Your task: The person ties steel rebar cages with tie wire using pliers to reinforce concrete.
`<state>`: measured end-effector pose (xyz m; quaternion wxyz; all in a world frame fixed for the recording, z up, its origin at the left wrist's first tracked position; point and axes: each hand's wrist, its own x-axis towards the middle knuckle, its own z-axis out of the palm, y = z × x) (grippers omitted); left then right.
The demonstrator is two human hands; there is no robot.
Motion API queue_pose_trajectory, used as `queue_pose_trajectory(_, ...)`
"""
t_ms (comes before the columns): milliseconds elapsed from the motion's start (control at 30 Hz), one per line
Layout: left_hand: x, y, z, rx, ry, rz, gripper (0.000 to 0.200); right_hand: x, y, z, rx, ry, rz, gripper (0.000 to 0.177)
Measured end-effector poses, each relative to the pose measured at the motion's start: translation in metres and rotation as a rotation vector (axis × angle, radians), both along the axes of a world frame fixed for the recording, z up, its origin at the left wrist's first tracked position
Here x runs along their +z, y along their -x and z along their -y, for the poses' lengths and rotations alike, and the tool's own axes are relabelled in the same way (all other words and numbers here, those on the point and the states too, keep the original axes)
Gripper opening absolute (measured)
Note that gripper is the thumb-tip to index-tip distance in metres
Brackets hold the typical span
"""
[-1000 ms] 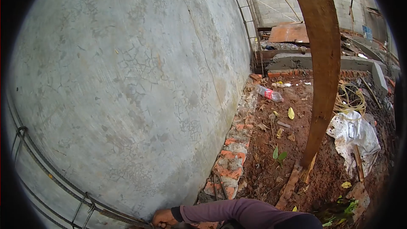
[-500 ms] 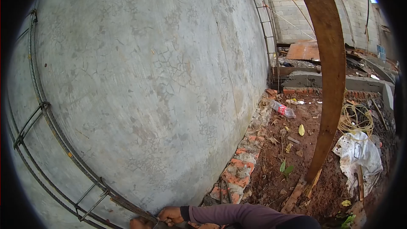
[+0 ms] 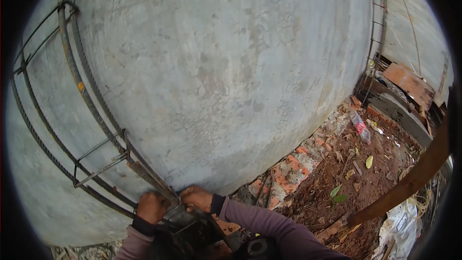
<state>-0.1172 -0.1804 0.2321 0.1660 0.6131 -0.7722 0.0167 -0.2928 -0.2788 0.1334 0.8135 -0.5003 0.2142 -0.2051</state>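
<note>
A rebar cage (image 3: 91, 115) of long ribbed bars and wire stirrups leans against a grey plastered wall (image 3: 231, 67). Both my hands are at the cage's lower end, close to the ground. My left hand (image 3: 151, 207) is closed around a bar there. My right hand (image 3: 196, 197) grips the bars just to the right, fingers curled on the steel. Both arms wear purple sleeves. What the fingers pinch exactly is hidden by the hands.
Broken red bricks and mortar (image 3: 284, 175) lie along the wall's foot. Red soil with leaves, a plastic bottle (image 3: 360, 127) and a white sack (image 3: 399, 231) spreads to the right. A curved rusty plank (image 3: 414, 178) leans across. A second rebar cage (image 3: 375, 33) stands farther back.
The view has swung left and down, so the rebar cage now fills the left side. My left hand has come into view and both hands now hold the cage's lower end.
</note>
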Motion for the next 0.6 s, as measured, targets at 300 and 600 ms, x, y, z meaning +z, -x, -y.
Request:
queue_pose_trajectory(300,0.037,0.063,-0.06,0.215,0.19,-0.448,0.017,0.018,0.008,-0.001,0.022,0.012,0.027,0.015)
queue_pose_trajectory(600,-0.091,0.054,-0.059,0.453,-0.136,-1.896,0.028,0.021,0.01,-0.001,0.048,-0.165,0.068,0.015)
